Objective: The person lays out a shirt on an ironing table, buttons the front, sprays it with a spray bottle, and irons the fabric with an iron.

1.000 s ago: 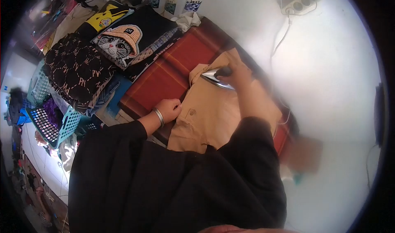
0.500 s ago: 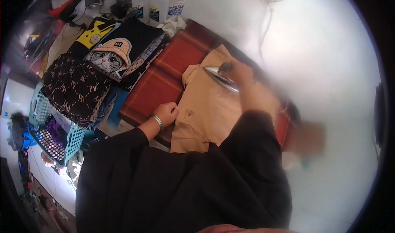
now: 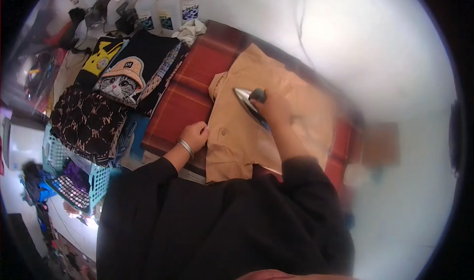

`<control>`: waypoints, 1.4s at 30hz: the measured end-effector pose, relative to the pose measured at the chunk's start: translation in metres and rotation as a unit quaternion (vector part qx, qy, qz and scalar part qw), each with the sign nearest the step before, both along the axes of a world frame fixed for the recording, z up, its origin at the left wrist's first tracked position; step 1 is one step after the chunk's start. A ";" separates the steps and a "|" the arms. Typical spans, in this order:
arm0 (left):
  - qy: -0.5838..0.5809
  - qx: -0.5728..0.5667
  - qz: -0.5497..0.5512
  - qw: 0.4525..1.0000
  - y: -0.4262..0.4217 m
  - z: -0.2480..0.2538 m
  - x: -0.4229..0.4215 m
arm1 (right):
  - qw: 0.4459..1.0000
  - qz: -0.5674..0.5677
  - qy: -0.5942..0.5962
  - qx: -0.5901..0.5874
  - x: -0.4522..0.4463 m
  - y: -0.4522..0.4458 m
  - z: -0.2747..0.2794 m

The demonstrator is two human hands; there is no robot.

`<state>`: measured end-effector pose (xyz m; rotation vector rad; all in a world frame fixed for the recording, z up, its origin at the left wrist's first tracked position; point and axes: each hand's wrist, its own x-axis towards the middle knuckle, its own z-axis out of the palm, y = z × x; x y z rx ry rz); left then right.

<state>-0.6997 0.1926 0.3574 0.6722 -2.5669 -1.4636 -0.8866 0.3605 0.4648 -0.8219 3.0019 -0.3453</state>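
Observation:
A tan garment (image 3: 227, 117) lies spread over a red plaid cloth (image 3: 182, 102) on the work surface. My right hand (image 3: 270, 108) is wrapped round the dark handle of an iron (image 3: 245, 101), whose metal plate rests on the garment with its tip pointing to the upper left. At the garment's left edge is my left hand (image 3: 195, 135), with silver bangles at the wrist. Its fingers are curled and touch the edge of the cloth; whether they pinch fabric is too small to tell.
Folded clothes, one with a cat print (image 3: 121, 82), are stacked at the left beside a patterned dark bundle (image 3: 88, 122). Bottles (image 3: 169, 13) and a crumpled white cloth (image 3: 190, 31) stand behind. A teal basket (image 3: 98, 183) is at lower left, and a white wall (image 3: 395, 72) at right.
The iron in my right hand has moved down the garment, away from its top edge. My left hand stays at the left edge. The view has shifted.

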 end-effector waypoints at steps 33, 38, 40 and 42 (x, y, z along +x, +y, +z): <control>0.011 0.055 0.006 0.998 0.002 0.000 -0.001 | 0.999 -0.013 -0.029 -0.005 -0.028 -0.026 0.000; 0.004 0.045 0.004 0.999 0.001 0.004 0.000 | 1.000 -0.010 -0.011 0.004 -0.033 -0.024 -0.002; 0.003 0.046 0.003 0.999 0.001 0.006 0.000 | 1.000 -0.010 -0.006 0.001 -0.039 -0.020 -0.006; -0.015 0.027 -0.007 1.000 0.000 0.011 0.000 | 0.998 -0.017 -0.054 -0.005 -0.042 -0.014 -0.005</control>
